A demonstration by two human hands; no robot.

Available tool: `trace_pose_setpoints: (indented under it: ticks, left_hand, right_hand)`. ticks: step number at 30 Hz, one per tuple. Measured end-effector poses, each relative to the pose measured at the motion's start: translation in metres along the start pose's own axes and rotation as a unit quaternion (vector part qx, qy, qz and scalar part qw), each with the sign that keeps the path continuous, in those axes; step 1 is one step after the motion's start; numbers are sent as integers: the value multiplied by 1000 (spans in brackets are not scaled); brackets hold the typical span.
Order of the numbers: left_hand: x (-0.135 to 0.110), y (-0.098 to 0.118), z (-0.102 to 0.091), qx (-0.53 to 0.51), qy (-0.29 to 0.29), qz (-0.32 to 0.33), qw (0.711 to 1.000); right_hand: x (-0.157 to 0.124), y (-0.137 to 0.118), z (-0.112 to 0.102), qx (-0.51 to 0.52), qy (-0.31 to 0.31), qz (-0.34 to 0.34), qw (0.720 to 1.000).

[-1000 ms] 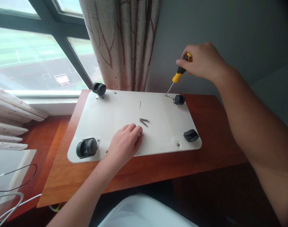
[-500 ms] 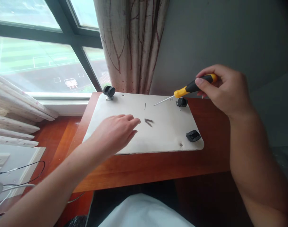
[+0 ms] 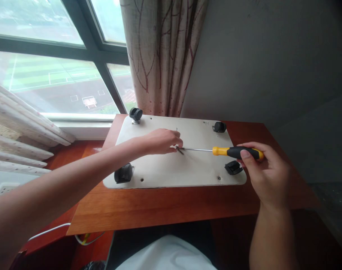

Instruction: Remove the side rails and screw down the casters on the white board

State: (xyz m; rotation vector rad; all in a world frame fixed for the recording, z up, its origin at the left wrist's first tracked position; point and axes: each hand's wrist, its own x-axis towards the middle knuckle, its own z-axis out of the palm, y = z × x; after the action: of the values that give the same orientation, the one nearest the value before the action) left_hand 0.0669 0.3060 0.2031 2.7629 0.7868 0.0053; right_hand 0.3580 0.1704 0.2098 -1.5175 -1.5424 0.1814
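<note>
A white board (image 3: 165,168) lies flat on a wooden table (image 3: 159,206) with black caster wheels at its corners. My left hand (image 3: 162,141) reaches over the board's middle, fingertips pinched on a small screw (image 3: 179,150). My right hand (image 3: 265,170) grips the black and yellow handle of a screwdriver (image 3: 232,151), held level. Its thin shaft points left, and the tip meets the screw at my left fingertips. Casters show at the far left (image 3: 135,113), far right (image 3: 219,127), near left (image 3: 123,173) and near right (image 3: 233,167).
A patterned curtain (image 3: 162,56) hangs behind the board against a grey wall. A large window (image 3: 47,67) fills the left. White cables (image 3: 47,230) trail below the table's left edge. My white-clothed lap (image 3: 165,255) is under the near edge.
My right hand brought the screwdriver down from the far right caster to a level hold over the board. My left hand moved forward and pinched a screw at the tip.
</note>
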Motion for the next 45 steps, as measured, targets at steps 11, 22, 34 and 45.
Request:
trace_pose_setpoints:
  ticks: [11,22,34,45]
  left_hand:
    - [2,-3,15,17,-7,5,1000]
    - [-17,-9,-1,-64,61,-8,996]
    - [-36,-83,-41,-14,188,-169,967]
    - [-14,-104,-45,53,98,-266,958]
  right_hand:
    - [-10,0,-5,42,13,73,996]
    - [-9,-2,-9,34,6,77,996]
    - [51,-31,-5,-45,-54,-76,995]
    - [104,-68,30,-81,-86,-204,972]
